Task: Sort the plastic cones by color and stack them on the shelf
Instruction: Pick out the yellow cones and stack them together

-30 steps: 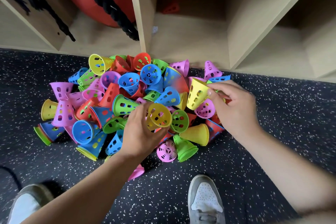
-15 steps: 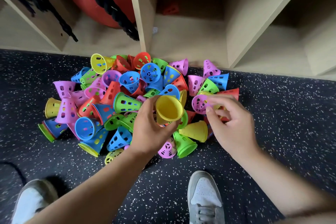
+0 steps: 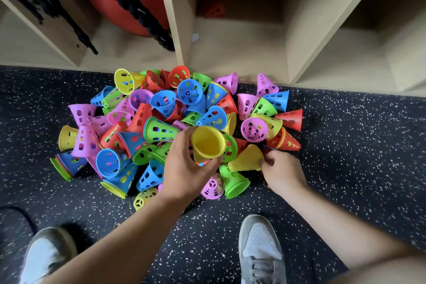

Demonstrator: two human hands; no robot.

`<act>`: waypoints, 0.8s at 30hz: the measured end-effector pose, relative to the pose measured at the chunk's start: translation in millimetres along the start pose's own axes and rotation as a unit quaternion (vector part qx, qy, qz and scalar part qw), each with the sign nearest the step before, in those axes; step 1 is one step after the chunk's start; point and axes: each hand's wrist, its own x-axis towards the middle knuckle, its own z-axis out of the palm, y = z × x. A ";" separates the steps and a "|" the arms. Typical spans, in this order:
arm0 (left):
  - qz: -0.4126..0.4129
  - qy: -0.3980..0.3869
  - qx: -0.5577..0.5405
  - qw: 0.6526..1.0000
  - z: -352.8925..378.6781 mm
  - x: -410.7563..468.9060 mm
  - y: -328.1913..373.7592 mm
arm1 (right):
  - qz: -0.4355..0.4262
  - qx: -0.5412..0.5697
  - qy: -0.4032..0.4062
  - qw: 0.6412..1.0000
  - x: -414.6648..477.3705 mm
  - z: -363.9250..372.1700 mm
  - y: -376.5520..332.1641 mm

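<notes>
- Standing on a dark speckled floor (image 3: 350, 145), two grey shoes (image 3: 260, 249) frame the bottom edge.
- The left hand (image 3: 184, 168) curls round an upturned yellow cone (image 3: 208, 144) just above the pile.
- The right hand (image 3: 283, 170) pinches the narrow tip of a lying yellow cone (image 3: 247, 159) at the pile's near edge.
- The mixed cone pile (image 3: 161, 131) rests on the floor before the shelf (image 3: 175, 18).
- One red cone (image 3: 215, 10) sits deep in the shelf's middle compartment.

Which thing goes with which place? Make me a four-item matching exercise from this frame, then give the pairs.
Things:
1. yellow cone stack
2. lying yellow cone
3. red ball
4. lone red cone

Places:
A. back of the middle shelf compartment
B. held in the left hand
C. left compartment, behind black ropes
D. on the pile, pinched by the right hand

Pairs: 1-B, 2-D, 3-C, 4-A
</notes>
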 end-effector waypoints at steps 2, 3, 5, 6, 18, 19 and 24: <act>-0.002 -0.004 0.006 1.000 0.2 0.1 -0.8 | 0.001 0.023 -0.003 1.000 0.9 1.7 0.1; -0.004 -0.005 0.009 1.000 0.4 0.1 -1.0 | -0.002 0.028 0.007 1.000 1.9 2.8 -0.3; -0.007 -0.005 0.011 1.000 1.0 0.3 -1.6 | -0.018 0.017 0.017 1.000 3.9 3.1 -2.2; -0.008 -0.005 0.012 1.000 1.0 0.2 -1.8 | -0.024 0.021 0.013 0.999 4.2 2.6 -3.7; -0.008 0.003 0.064 0.998 -1.1 7.2 -5.2 | -0.152 0.247 0.104 0.951 -27.6 -73.8 -56.9; -0.009 0.005 0.065 0.998 -1.2 7.9 -4.0 | -0.176 0.246 0.102 0.948 -31.5 -81.8 -64.0; 0.004 -0.002 0.046 0.999 0.8 10.6 7.9 | -0.285 0.225 0.045 0.931 -36.7 -83.4 -88.0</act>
